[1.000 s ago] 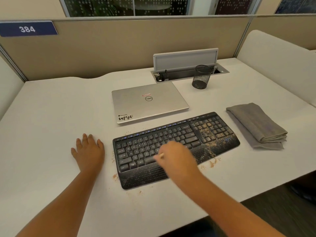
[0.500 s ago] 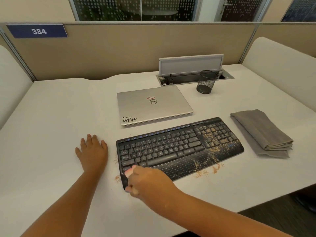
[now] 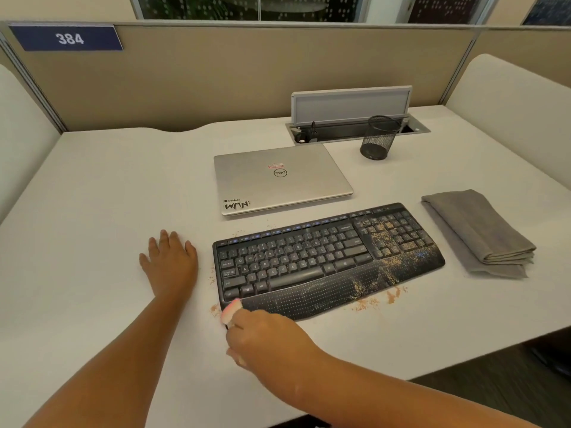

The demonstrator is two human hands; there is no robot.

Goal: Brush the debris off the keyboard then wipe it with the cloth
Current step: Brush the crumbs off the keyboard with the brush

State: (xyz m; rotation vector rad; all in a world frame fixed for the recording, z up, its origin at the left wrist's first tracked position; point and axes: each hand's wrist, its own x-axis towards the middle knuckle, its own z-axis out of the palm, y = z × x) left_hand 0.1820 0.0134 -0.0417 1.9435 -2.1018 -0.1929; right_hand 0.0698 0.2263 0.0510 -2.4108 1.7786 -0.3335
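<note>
Gripping a small brush whose pale pink bristle tip shows blurred at the near left corner of the black keyboard, the right hand is seen closed around the handle, which is mostly hidden by the fingers. The left hand is laid flat and open on the desk, palm down, just beside the keyboard's left edge and not touching it. Brown debris is scattered over the number pad and the right part of the palm rest, and smaller patches are seen on the desk along the keyboard's front edge and near its left corner. A folded grey cloth is placed to the right of the keyboard, apart from it. Behind the keyboard a closed silver laptop is set, marked with the Dell logo, a small red label too small to read, and a sticker on which "Devfolio" and "WMN" can be read. Farther back a black mesh pen cup stands before an open cable hatch with its grey lid raised. The white desk is enclosed by beige partitions, and a blue plate reading "384" is fixed at the upper left. Glazed panels are seen above the partition.
</note>
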